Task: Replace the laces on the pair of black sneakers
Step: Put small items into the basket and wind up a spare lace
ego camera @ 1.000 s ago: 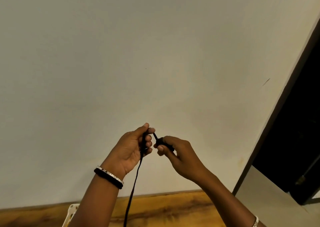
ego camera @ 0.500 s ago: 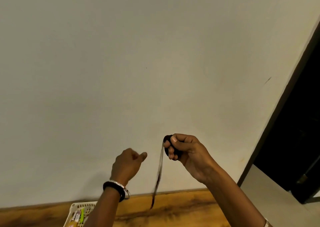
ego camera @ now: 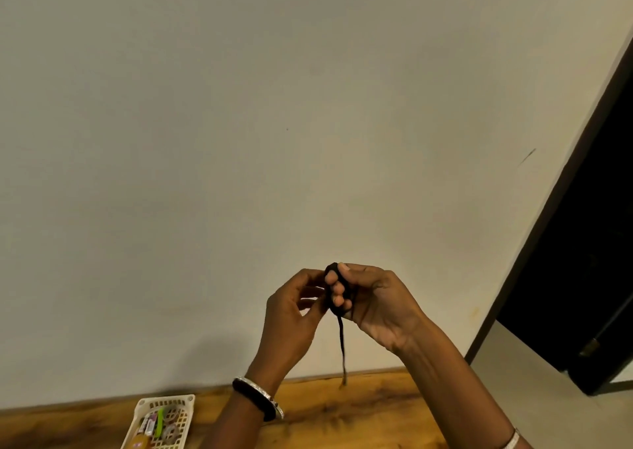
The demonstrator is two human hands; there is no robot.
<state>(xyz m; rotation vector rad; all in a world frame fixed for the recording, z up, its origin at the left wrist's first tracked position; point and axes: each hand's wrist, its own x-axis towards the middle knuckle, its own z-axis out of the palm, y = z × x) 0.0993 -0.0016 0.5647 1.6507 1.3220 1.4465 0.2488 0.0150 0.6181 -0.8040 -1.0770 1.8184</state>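
In the head view, the only one here, the left hand (ego camera: 291, 315) has risen again to meet the right hand (ego camera: 376, 301) in front of the plain pale wall (ego camera: 239, 140). Half a second ago it hung lower and apart, curled on nothing. The right hand's fingers are curled tight round a wound bundle of the black flat shoelace (ego camera: 341, 339). The left fingertips lie against that bundle, but whether they pinch a strand I cannot tell. The loose tail hanging over the brown wooden table (ego camera: 359, 404) is shorter than before, when it trailed out of frame, so the coiling looks nearly done. This is likely a removed lace being tidied away. The sneakers are out of sight. More of the white plastic basket (ego camera: 164, 400) now shows at lower left.
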